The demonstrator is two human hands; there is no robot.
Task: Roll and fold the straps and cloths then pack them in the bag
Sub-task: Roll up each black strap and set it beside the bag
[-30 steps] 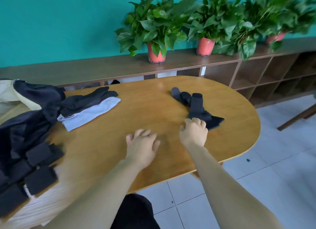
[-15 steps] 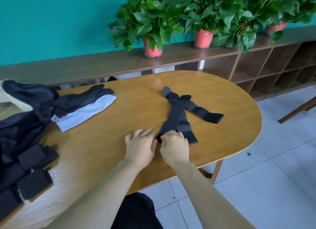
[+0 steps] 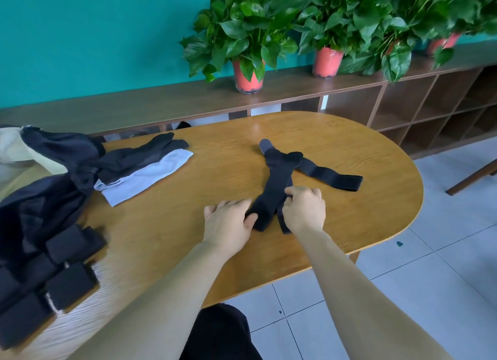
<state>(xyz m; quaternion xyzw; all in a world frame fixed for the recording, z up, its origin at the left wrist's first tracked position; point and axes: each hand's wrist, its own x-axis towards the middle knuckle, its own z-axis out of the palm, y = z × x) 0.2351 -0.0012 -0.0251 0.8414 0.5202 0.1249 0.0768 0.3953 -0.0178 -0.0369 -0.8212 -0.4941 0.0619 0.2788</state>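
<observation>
A black strap [image 3: 277,182] lies stretched across the middle of the oval wooden table [image 3: 363,214], with one branch running off to the right. My left hand [image 3: 228,222] presses its near end with the thumb against it. My right hand [image 3: 305,208] grips the strap's right edge near that same end. At the far left a black bag [image 3: 43,198] lies open, with several rolled black straps [image 3: 67,273] beside it. A black cloth [image 3: 139,155] rests on a pale blue cloth [image 3: 145,175], left of centre.
A long wooden shelf unit [image 3: 403,104] runs behind the table with potted plants [image 3: 242,37] in red pots on top. The table's right end curves off over a tiled floor [image 3: 443,252]. A beige fabric [image 3: 16,150] lies behind the bag.
My right hand dragged the bunched strap from the far right toward me and spread it out. Both hands now meet at its near end; my left hand shifted slightly onto it.
</observation>
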